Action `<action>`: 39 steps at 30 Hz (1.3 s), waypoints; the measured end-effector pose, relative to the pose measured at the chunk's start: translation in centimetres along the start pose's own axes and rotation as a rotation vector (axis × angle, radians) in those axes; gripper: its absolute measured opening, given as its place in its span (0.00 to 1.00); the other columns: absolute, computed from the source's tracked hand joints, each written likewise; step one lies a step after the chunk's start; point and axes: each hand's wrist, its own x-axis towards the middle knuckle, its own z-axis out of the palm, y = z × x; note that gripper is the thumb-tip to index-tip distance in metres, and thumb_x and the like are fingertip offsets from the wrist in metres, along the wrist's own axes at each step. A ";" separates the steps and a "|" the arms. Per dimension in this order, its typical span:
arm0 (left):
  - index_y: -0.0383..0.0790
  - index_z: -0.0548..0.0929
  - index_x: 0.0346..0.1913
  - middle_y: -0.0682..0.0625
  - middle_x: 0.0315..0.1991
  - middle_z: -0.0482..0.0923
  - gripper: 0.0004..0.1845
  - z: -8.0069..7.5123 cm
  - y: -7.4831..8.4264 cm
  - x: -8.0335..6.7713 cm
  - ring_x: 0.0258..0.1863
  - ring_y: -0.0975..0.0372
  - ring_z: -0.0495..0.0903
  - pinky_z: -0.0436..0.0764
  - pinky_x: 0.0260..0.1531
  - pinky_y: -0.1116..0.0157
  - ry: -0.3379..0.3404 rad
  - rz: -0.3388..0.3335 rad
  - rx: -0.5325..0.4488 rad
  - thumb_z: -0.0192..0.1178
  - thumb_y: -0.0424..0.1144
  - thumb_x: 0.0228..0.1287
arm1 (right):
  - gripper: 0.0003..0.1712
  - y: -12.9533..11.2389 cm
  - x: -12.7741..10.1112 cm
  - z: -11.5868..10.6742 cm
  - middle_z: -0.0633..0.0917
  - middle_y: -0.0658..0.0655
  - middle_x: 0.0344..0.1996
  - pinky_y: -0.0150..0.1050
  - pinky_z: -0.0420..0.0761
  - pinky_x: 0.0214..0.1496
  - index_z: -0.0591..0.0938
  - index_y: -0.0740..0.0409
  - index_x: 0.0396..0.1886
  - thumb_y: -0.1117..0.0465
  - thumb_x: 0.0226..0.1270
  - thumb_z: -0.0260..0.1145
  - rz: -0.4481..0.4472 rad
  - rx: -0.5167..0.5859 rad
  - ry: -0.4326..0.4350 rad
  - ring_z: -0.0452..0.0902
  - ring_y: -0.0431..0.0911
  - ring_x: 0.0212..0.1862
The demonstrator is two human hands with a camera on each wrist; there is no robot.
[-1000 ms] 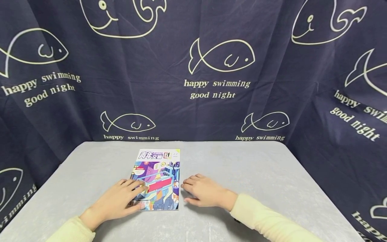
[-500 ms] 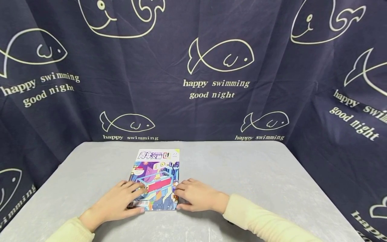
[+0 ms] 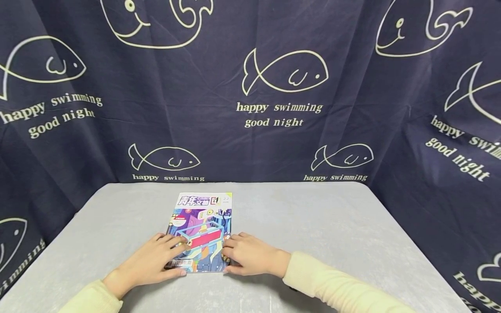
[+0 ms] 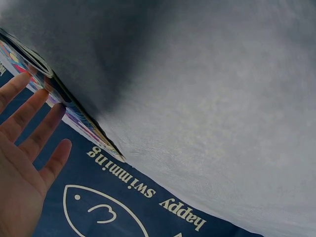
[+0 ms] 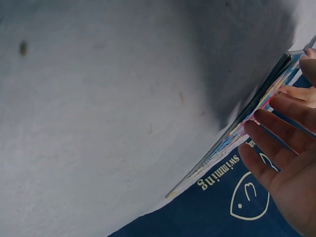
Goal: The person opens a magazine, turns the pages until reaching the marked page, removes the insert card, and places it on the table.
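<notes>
A magazine with a purple, blue and pink illustrated cover lies flat on the grey table, left of its middle. On its lower left part rests my left hand, fingers spread over the cover and thumb by the bottom edge. My right hand touches the lower right edge, its fingertips on the cover and thumb near the bottom corner. In the left wrist view, loosely extended fingers reach the magazine's side. The right wrist view shows slightly bent fingers at the opposite side.
The grey-covered table extends to both sides of the magazine and behind it. A dark blue curtain with white fish drawings and lettering hangs behind the table and along its left and right sides.
My right hand has moved left from the bare table beside the magazine onto its right edge. The left hand has stayed on the left part, and the magazine lies nearly where it was.
</notes>
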 end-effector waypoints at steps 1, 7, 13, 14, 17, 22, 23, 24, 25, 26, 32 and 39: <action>0.52 0.79 0.50 0.55 0.47 0.77 0.29 0.0 0.0 0.0 0.45 0.60 0.76 0.72 0.45 0.55 -0.001 -0.001 0.000 0.53 0.68 0.53 | 0.23 0.0 0.1 0.0 0.79 0.43 0.39 0.32 0.73 0.42 0.78 0.48 0.43 0.37 0.63 0.52 -0.001 -0.004 -0.003 0.73 0.38 0.43; 0.51 0.79 0.49 0.56 0.46 0.77 0.29 -0.1 0.0 0.1 0.44 0.60 0.76 0.72 0.45 0.55 0.013 0.006 -0.008 0.54 0.67 0.52 | 0.23 0.0 0.2 0.2 0.79 0.43 0.37 0.31 0.72 0.40 0.78 0.48 0.41 0.37 0.62 0.52 0.000 -0.005 -0.018 0.73 0.37 0.41; 0.51 0.80 0.48 0.56 0.46 0.77 0.28 -0.1 -0.1 0.2 0.44 0.61 0.76 0.71 0.45 0.56 0.020 0.007 -0.018 0.55 0.67 0.52 | 0.21 0.0 0.2 0.1 0.78 0.42 0.36 0.30 0.71 0.39 0.78 0.47 0.39 0.37 0.61 0.54 0.007 -0.001 -0.014 0.72 0.37 0.39; 0.51 0.80 0.48 0.56 0.46 0.77 0.28 -0.1 -0.1 0.2 0.44 0.61 0.76 0.71 0.45 0.56 0.018 0.005 -0.019 0.54 0.67 0.52 | 0.21 0.0 0.2 0.1 0.78 0.42 0.36 0.30 0.71 0.38 0.78 0.47 0.39 0.37 0.61 0.54 0.008 -0.003 -0.013 0.72 0.37 0.39; 0.52 0.80 0.48 0.56 0.46 0.77 0.28 -0.2 0.0 0.2 0.44 0.61 0.76 0.71 0.45 0.56 0.009 0.000 -0.022 0.54 0.67 0.53 | 0.20 -0.1 0.2 0.1 0.78 0.42 0.36 0.30 0.71 0.38 0.78 0.46 0.38 0.37 0.61 0.55 0.010 -0.009 -0.013 0.72 0.37 0.39; 0.52 0.79 0.49 0.56 0.46 0.77 0.28 -0.2 0.0 0.2 0.45 0.61 0.76 0.71 0.45 0.55 -0.009 -0.010 -0.024 0.53 0.67 0.53 | 0.20 -0.2 0.3 0.0 0.79 0.43 0.35 0.30 0.71 0.38 0.78 0.47 0.38 0.38 0.60 0.55 0.011 -0.015 -0.016 0.73 0.37 0.38; 0.52 0.80 0.49 0.56 0.46 0.77 0.28 -0.3 0.0 0.1 0.45 0.60 0.76 0.71 0.45 0.55 -0.011 -0.011 -0.025 0.53 0.67 0.53 | 0.20 -0.2 0.3 0.0 0.79 0.43 0.35 0.30 0.71 0.38 0.78 0.47 0.39 0.38 0.60 0.55 0.012 -0.018 -0.016 0.73 0.37 0.38; 0.51 0.80 0.49 0.56 0.46 0.77 0.28 -0.3 0.0 0.1 0.45 0.60 0.76 0.71 0.45 0.55 -0.012 -0.012 -0.026 0.53 0.67 0.54 | 0.20 -0.2 0.3 0.0 0.79 0.43 0.35 0.30 0.71 0.38 0.78 0.47 0.39 0.38 0.60 0.55 0.014 -0.020 -0.015 0.73 0.37 0.38; 0.51 0.80 0.49 0.56 0.46 0.77 0.28 -0.3 0.0 0.1 0.45 0.60 0.76 0.71 0.45 0.55 -0.014 -0.012 -0.027 0.53 0.66 0.54 | 0.21 -0.3 0.3 0.0 0.79 0.43 0.35 0.30 0.71 0.38 0.79 0.47 0.39 0.38 0.60 0.55 0.015 -0.024 -0.014 0.73 0.37 0.38; 0.51 0.80 0.49 0.55 0.47 0.78 0.28 -0.3 0.0 0.1 0.45 0.60 0.76 0.71 0.46 0.55 -0.014 -0.012 -0.029 0.53 0.66 0.54 | 0.21 -0.3 0.3 0.0 0.79 0.43 0.35 0.31 0.71 0.37 0.79 0.47 0.39 0.37 0.60 0.55 0.017 -0.025 -0.015 0.73 0.37 0.38; 0.52 0.79 0.50 0.56 0.47 0.77 0.27 -0.3 0.0 0.1 0.45 0.61 0.76 0.71 0.46 0.55 -0.027 -0.019 -0.034 0.53 0.66 0.54 | 0.21 -0.4 0.4 -0.1 0.78 0.42 0.33 0.31 0.70 0.37 0.79 0.47 0.36 0.36 0.60 0.55 0.024 -0.032 -0.017 0.73 0.37 0.36; 0.52 0.80 0.49 0.57 0.46 0.77 0.26 -0.4 0.1 0.0 0.45 0.61 0.76 0.71 0.46 0.56 -0.022 -0.018 -0.032 0.53 0.65 0.55 | 0.20 -0.4 0.4 0.0 0.78 0.42 0.32 0.30 0.70 0.37 0.78 0.46 0.35 0.37 0.60 0.55 0.017 -0.052 0.002 0.73 0.36 0.35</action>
